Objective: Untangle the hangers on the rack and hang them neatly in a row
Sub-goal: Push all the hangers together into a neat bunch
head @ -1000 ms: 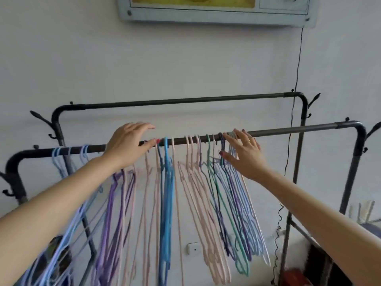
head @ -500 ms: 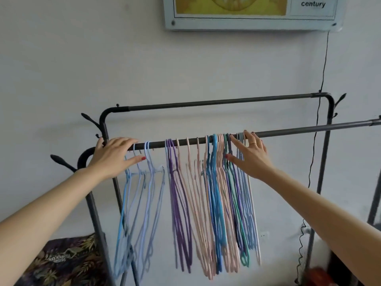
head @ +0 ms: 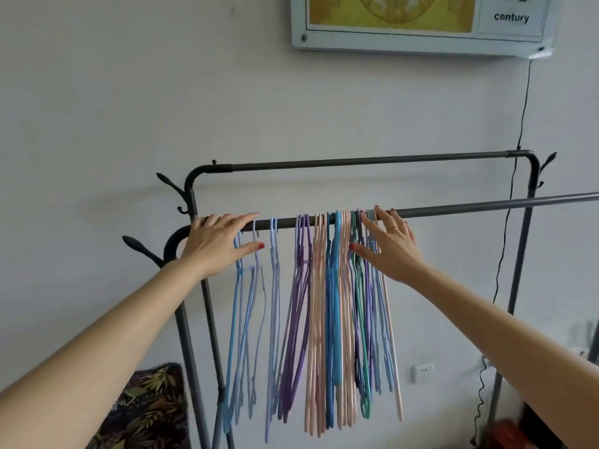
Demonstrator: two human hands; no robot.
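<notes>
A dark metal rack has a front rail [head: 486,205] carrying several thin hangers. Light blue hangers [head: 256,319] hang spaced out at the left. Purple [head: 298,319], pink [head: 316,335], bright blue [head: 337,319] and green and mixed blue hangers [head: 366,335] hang bunched in the middle. My left hand [head: 217,244] rests on the rail's left end with straight fingers, against the light blue hooks. My right hand [head: 389,244] lies flat with straight fingers against the right side of the bunch, fingertips on the rail.
A second, higher rail [head: 372,160] runs behind. A framed picture [head: 421,24] hangs on the wall above, with a black cord [head: 518,124] dropping from it. A leaf-patterned cloth [head: 152,406] lies low left, and a wall socket [head: 423,371] sits behind the hangers.
My left hand slid left along the rail to its end. The right hand stayed against the bunch, which is now packed tighter. The view shifted so the rack sits further right.
</notes>
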